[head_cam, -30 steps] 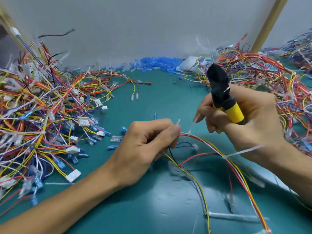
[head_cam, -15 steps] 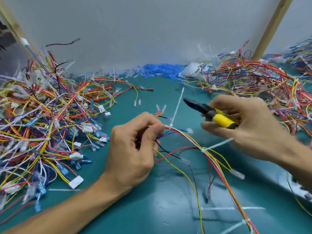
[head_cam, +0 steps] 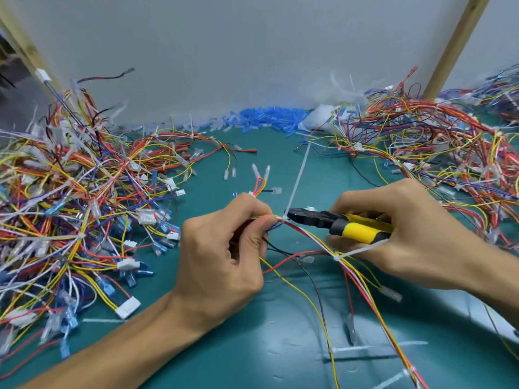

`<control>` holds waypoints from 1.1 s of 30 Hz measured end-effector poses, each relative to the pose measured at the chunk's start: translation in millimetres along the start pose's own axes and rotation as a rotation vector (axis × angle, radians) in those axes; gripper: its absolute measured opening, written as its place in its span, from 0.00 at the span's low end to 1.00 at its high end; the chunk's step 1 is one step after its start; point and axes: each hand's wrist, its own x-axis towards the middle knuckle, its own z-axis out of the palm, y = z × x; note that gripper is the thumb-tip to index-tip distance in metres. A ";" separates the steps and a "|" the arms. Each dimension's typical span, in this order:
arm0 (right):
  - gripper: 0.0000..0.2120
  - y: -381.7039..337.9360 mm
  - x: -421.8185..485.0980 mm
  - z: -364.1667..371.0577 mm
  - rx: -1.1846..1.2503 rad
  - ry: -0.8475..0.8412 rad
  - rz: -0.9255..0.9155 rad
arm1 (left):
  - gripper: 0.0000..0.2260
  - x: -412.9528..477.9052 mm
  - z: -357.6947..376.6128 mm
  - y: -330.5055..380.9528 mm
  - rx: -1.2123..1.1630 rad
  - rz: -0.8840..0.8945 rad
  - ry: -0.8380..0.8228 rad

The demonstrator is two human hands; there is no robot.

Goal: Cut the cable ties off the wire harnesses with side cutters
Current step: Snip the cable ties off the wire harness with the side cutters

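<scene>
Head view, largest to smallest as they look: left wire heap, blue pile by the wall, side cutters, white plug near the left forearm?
1. Left wire heap.
2. Blue pile and side cutters look alike; the pile lies farther off and the right hand partly covers the cutters, so unranked.
3. White plug.

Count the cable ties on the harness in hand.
3 on the harness. First tie at the cutters' tips, beside the left hand; second tie under the right hand; third tie near the bottom edge. The hands may hide more.
</scene>
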 end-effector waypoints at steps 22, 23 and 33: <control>0.04 0.6 2.1 -5.5 -0.125 0.061 -0.128 | 0.08 -0.4 1.1 1.9 -0.004 -0.025 0.010; 0.05 0.6 2.1 -5.7 -0.124 0.057 -0.140 | 0.08 -0.4 1.4 2.0 -0.006 -0.028 0.011; 0.04 1.1 3.6 -9.0 -0.131 0.027 -0.126 | 0.08 -0.6 1.6 2.0 -0.027 -0.064 0.007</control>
